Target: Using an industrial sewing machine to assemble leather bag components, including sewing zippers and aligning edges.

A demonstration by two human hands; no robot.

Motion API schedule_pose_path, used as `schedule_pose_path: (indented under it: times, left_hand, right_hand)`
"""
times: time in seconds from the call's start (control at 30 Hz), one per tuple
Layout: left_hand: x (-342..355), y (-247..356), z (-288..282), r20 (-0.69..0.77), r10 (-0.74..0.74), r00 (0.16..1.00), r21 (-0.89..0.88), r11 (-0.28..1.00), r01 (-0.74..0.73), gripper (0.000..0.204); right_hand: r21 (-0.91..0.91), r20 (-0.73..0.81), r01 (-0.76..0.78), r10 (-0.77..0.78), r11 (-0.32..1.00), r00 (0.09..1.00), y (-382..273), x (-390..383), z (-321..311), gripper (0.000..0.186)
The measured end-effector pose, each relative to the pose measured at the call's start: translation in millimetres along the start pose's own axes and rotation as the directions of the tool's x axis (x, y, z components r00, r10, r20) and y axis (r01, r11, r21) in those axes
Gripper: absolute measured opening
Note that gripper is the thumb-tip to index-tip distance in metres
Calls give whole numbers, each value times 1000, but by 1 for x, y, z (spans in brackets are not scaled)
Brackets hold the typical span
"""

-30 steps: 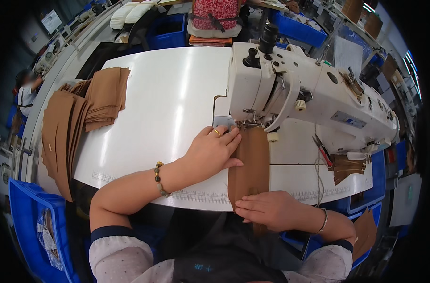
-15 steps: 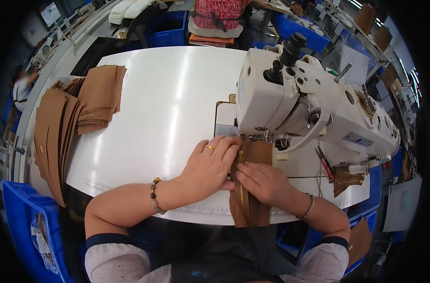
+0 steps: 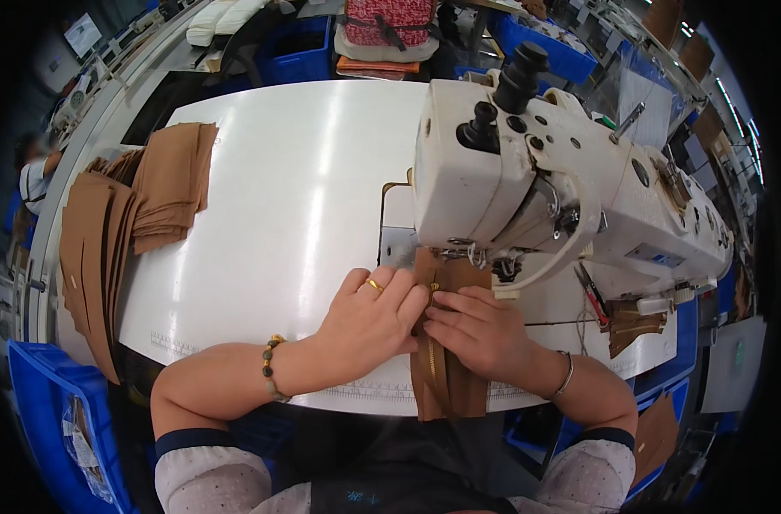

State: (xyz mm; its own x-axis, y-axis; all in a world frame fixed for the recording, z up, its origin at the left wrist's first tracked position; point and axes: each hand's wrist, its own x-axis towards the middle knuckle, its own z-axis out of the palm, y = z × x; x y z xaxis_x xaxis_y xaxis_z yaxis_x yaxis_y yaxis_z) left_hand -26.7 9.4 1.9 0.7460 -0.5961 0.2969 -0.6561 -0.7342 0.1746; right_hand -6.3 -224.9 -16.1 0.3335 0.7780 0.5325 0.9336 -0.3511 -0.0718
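A long brown fabric piece [image 3: 468,390] with a gold-toothed zipper [image 3: 437,368] along it lies under the head of a white sewing machine [image 3: 510,171]. Its near end hangs over the table's front edge. My left hand [image 3: 375,313], fingers curled, grips the piece's left edge just short of the machine's foot. Opposite it, my right hand [image 3: 480,332] has its bent fingers closed on the fabric beside the zipper. A small gold zipper pull [image 3: 434,288] shows between the two hands. The fingertips are partly hidden, and so is the needle.
Stacks of brown fabric pieces [image 3: 172,184] lie at the table's left. Red-handled snips [image 3: 593,295] and brown scraps [image 3: 634,327] sit right of the machine. Blue bins [image 3: 44,377] stand beside the white table [image 3: 262,223]. A person [image 3: 35,171] sits far left.
My left hand has drawn back toward me from the machine's foot, its fingers more curled. The right fingers have shifted slightly on the fabric. The whole view has shifted a little.
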Motion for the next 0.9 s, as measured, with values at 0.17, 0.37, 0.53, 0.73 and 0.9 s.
schedule_pose_path:
  times: [0.17,0.37,0.53,0.73,0.9]
  left_hand:
    - [0,1,0,77,38,996,-32,999,-35,74]
    - [2,3,4,57,17,998,26,999,-18,79]
    - [2,1,6,78,-4,997,-8,1000,5,77]
    - [3,-1,4,97,23,995,4,1000,-23,72]
    - [3,-2,3,102,39,994,12,999,-41,71]
  right_hand:
    - [88,-16,-58,60,994,998,2,-2,5,27]
    - [125,16,-92,91,988,996,13,-1,7,28]
    - [102,-17,-40,42,994,999,15,2,7,24]
    - [89,120,-286,274,954,954,8,3,7,35]
    - [76,143,-271,259,960,955,8,-1,9,38]
